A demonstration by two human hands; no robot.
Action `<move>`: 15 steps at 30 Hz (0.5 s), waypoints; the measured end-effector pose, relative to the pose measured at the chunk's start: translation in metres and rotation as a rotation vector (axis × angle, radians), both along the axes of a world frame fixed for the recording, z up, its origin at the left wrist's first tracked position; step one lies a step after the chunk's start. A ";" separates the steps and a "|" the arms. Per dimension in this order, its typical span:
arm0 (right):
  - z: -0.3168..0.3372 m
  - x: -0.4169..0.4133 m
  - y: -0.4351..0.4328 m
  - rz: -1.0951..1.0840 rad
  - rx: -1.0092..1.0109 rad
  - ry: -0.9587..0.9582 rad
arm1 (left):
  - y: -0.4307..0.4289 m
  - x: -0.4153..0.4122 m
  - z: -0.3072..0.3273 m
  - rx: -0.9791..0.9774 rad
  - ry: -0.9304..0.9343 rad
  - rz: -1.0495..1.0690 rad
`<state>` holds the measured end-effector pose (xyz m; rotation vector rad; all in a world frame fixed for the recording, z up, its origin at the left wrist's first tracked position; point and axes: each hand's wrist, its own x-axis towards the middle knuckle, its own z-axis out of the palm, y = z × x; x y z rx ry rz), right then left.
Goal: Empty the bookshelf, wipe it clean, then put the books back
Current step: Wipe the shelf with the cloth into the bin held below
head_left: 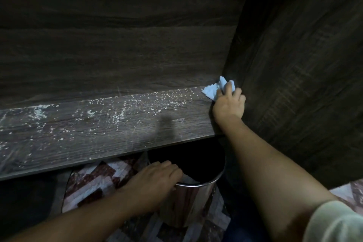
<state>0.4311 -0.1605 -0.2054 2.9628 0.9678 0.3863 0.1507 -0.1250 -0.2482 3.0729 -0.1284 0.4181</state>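
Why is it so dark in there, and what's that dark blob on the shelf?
Head view: dim overall, the back panel nearly black; light falls mainly on the shelf board, where white dust specks stand out. Head view: the blob is a soft shadow on the board, left of the right hand holding the blue cloth; what casts it is unclear.

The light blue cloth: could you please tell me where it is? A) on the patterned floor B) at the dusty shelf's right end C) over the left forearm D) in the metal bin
B: the right hand grips the light blue cloth at the right end of the dark wooden shelf; the left hand holds the round metal bin.
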 end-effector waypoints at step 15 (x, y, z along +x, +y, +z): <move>0.013 -0.033 -0.002 0.003 0.003 0.543 | 0.010 -0.011 -0.008 -0.020 0.106 0.030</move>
